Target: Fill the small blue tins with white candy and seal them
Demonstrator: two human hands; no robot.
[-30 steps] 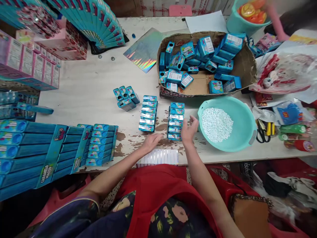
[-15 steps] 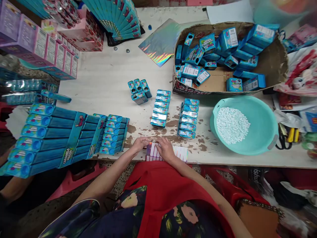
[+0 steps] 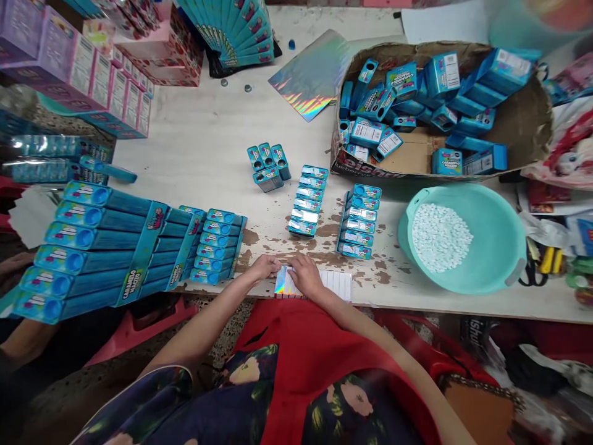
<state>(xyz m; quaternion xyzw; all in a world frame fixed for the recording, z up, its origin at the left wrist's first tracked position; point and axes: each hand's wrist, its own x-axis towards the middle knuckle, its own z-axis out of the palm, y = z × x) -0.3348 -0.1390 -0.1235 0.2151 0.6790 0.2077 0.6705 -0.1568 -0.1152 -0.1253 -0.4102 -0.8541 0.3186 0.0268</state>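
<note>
A shiny rainbow sheet with rows of white label strips [image 3: 337, 283] lies at the table's front edge. My right hand [image 3: 306, 275] rests on it, fingers extended and slightly bent towards the left. At the sheet's upper left corner my left hand [image 3: 265, 268] is closed in a pinch; whatever is between its fingertips is too small to make out. Just beyond the hands stand a row of blue candy boxes with shiny labels on their ends [image 3: 309, 199] and a second such row [image 3: 360, 221]. A small cluster of blue boxes with round holes [image 3: 267, 179] stands farther back.
Stacked blue boxes [image 3: 134, 247] fill the left. A cardboard carton [image 3: 407, 148] of loose blue boxes stands back right, with a turquoise basin [image 3: 495, 241] of white pellets before it. Another rainbow sheet [image 3: 306, 80] lies behind. Another person's arm [image 3: 23, 340] shows at lower left.
The view has shifted slightly, so the table items appear a little farther right. The sheet's glare has changed from purple to rainbow and white. Both hands remain nearly in place on it.
</note>
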